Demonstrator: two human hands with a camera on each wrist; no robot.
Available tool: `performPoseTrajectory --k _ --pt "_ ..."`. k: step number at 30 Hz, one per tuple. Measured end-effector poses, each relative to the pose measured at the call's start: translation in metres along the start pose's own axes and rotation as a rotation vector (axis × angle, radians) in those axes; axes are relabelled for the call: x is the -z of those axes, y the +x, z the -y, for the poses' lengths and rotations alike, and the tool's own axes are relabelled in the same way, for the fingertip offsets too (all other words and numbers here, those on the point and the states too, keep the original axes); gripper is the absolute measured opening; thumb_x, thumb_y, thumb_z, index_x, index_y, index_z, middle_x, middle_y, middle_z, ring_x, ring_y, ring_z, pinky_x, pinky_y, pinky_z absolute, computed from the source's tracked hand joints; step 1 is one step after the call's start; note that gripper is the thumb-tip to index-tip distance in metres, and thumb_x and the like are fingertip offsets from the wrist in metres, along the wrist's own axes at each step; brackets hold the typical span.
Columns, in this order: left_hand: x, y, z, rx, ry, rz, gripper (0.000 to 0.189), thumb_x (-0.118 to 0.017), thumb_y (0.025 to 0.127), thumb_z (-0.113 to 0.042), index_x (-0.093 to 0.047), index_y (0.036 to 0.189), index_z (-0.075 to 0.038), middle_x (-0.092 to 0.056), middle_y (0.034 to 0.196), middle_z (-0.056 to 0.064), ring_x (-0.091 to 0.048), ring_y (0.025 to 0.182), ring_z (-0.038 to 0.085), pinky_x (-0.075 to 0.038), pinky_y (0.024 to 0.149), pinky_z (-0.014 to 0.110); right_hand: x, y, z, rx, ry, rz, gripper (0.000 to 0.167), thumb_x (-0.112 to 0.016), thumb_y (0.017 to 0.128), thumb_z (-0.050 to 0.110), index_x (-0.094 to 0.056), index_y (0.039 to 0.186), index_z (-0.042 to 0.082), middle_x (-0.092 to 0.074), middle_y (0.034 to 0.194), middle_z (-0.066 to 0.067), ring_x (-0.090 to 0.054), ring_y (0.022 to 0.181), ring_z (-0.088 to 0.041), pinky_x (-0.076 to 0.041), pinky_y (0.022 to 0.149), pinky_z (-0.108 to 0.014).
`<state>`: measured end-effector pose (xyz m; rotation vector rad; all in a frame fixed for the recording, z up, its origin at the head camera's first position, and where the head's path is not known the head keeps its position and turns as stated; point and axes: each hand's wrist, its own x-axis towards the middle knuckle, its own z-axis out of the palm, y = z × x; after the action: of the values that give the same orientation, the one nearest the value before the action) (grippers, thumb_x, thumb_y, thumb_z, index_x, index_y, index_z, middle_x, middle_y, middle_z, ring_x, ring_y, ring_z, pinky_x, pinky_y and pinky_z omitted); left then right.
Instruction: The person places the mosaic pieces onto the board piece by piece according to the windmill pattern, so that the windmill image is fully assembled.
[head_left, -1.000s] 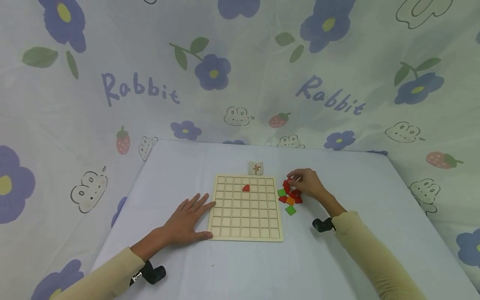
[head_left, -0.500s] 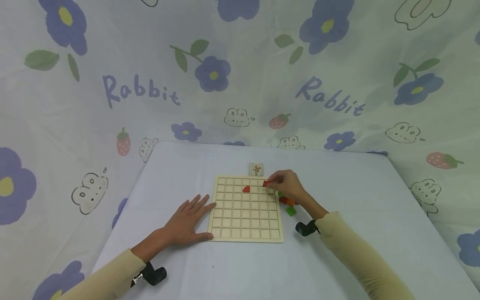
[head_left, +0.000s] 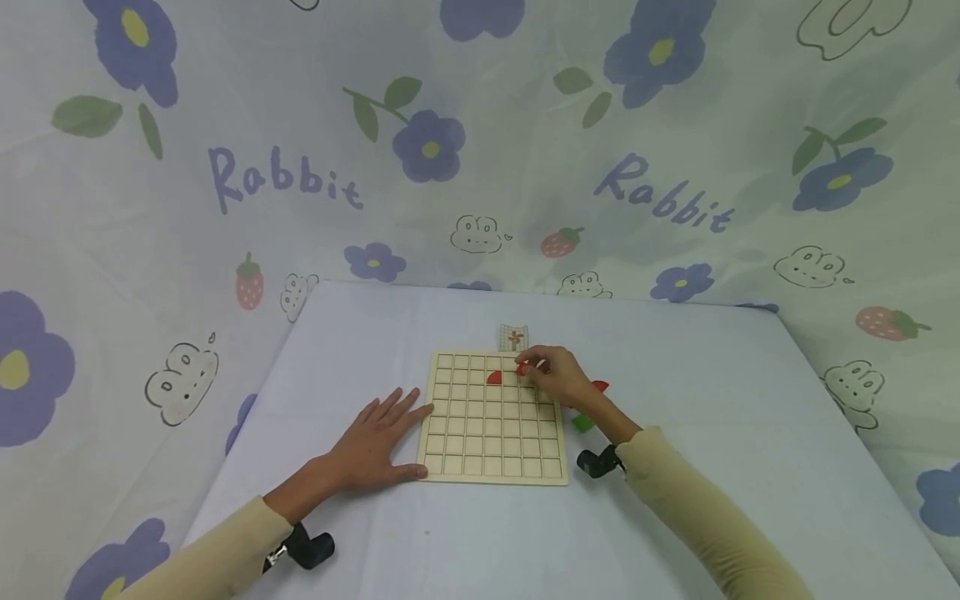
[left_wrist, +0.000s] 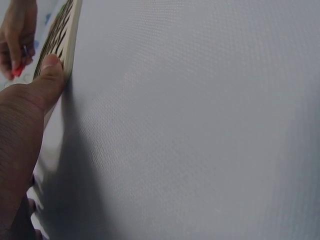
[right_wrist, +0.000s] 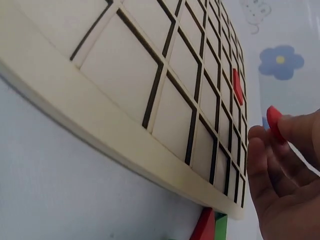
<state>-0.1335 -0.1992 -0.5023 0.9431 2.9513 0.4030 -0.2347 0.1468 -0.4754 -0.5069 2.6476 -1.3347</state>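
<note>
A pale wooden grid board (head_left: 491, 427) lies flat on the white table. One red quarter-round tile (head_left: 494, 378) sits in a cell of its second row. My left hand (head_left: 369, 443) is spread out at the board's left side, little contact points at its edge; in the left wrist view the thumb (left_wrist: 49, 77) rests on the rim. Above the upper right cells, my right hand (head_left: 561, 379) pinches another red tile (head_left: 522, 367) between thumb and fingers. The right wrist view shows this held red tile (right_wrist: 275, 125) raised off the board.
Beyond the board's top edge lies a small card (head_left: 513, 338) with a pinwheel-like pattern. Loose tiles are right of the board, partly hidden by my right arm: a green tile (head_left: 582, 422) and a red tile (head_left: 600, 386) show. A patterned cloth hangs behind the table.
My right hand has moved left from the loose tiles to over the board's upper right, carrying a red tile. My left hand has stayed in place.
</note>
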Motion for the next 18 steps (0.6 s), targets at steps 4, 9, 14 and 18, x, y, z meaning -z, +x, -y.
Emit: performPoseTrajectory --k 4,9,14,18 --pt "-0.002 0.0 0.001 -0.006 0.018 -0.012 0.094 -0.057 0.081 -0.075 -0.035 0.154 -0.019 -0.026 0.16 0.013 -0.019 0.146 0.037 -0.021 0.111 0.061 -0.006 0.0 0.0 -0.001 0.032 -0.01 0.01 -0.074 0.09 0.014 -0.073 0.099 0.01 -0.07 0.088 0.002 -0.067 0.078 -0.015 -0.055 0.066 -0.031" --pt "-0.001 0.0 0.001 0.004 0.025 0.006 0.095 -0.054 0.081 -0.077 -0.033 0.155 -0.021 -0.024 0.16 0.011 -0.017 0.147 0.035 -0.021 0.112 0.06 -0.014 0.0 0.001 -0.004 0.071 -0.008 0.01 -0.077 0.087 0.015 -0.075 0.095 0.01 -0.07 0.085 0.002 -0.067 0.077 -0.014 -0.056 0.068 -0.032" --pt "-0.002 0.001 0.001 0.007 0.019 0.007 0.095 -0.055 0.081 -0.077 -0.034 0.155 -0.021 -0.024 0.16 0.011 -0.017 0.147 0.035 -0.02 0.112 0.06 -0.023 0.002 0.003 -0.011 0.072 -0.02 0.008 -0.079 0.085 0.013 -0.076 0.091 0.01 -0.069 0.082 0.002 -0.065 0.072 -0.015 -0.054 0.063 -0.032" --pt "-0.002 0.0 0.0 0.005 0.013 0.004 0.094 -0.056 0.081 -0.076 -0.034 0.155 -0.021 -0.025 0.16 0.011 -0.018 0.146 0.035 -0.021 0.112 0.06 -0.03 0.002 0.007 0.011 0.063 -0.048 0.006 -0.079 0.084 0.013 -0.077 0.088 0.009 -0.071 0.081 0.003 -0.065 0.071 -0.014 -0.054 0.063 -0.031"
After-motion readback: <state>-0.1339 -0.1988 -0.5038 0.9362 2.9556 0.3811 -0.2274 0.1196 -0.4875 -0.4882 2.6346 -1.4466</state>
